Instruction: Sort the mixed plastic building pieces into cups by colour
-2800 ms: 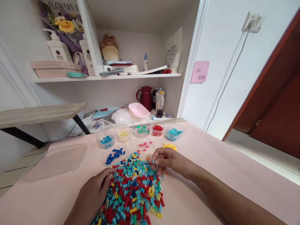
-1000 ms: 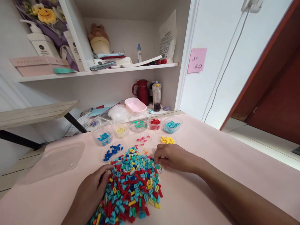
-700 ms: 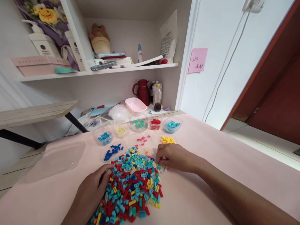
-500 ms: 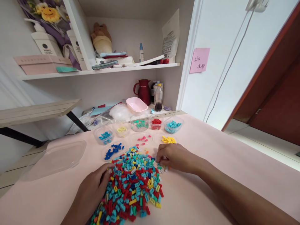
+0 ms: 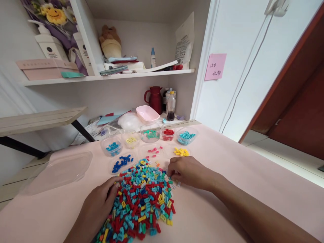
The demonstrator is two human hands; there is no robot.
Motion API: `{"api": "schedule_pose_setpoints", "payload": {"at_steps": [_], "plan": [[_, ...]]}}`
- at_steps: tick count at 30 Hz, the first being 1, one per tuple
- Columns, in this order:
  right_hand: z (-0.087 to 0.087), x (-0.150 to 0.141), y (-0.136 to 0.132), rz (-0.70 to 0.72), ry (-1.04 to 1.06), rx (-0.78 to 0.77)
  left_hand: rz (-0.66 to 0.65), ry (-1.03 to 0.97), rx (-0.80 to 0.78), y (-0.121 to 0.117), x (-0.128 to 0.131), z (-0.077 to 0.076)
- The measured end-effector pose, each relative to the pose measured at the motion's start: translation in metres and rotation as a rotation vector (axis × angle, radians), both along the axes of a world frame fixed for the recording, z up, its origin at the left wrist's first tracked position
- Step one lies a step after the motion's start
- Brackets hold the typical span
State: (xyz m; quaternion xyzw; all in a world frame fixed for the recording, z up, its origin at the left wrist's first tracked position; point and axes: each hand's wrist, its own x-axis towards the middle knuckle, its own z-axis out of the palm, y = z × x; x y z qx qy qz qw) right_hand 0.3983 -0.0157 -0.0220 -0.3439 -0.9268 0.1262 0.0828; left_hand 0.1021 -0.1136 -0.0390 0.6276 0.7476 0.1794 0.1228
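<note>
A mixed pile of small plastic building bricks (image 5: 144, 199) in red, turquoise, yellow, green and blue lies on the pink-covered table. My left hand (image 5: 101, 199) rests against the pile's left side, its index finger stretched onto the bricks and a gap between finger and thumb. At the upper right edge of the pile, my right hand (image 5: 186, 172) is closed, fingers curled down to the table beside a few pale bricks (image 5: 178, 184). Whatever its fingertips hold is hidden. Just beyond it, yellow bricks (image 5: 181, 152) lie on a clear lid.
Beyond the pile are sorted dark blue bricks (image 5: 123, 163), pink bricks (image 5: 155, 150), and clear tubs of blue (image 5: 112, 147), pale yellow (image 5: 131, 140), green (image 5: 151, 134), red (image 5: 168, 134) and turquoise bricks (image 5: 186, 135). A large clear lid (image 5: 63, 172) lies left; a pink basin (image 5: 147, 114) stands behind.
Both hands stay almost where they were, with the right hand's fingers shifted very slightly at the pile's edge. The camera view has moved a little.
</note>
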Motion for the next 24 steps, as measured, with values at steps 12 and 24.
{"api": "schedule_pose_setpoints", "payload": {"at_steps": [12,24], "plan": [[0.003,-0.01,-0.013,0.022,-0.243,0.251,-0.011,0.004,0.035,0.002,-0.003,-0.004],[0.01,0.001,-0.007,0.021,0.032,0.171,-0.002,-0.009,0.073,0.001,-0.004,-0.004]]}}
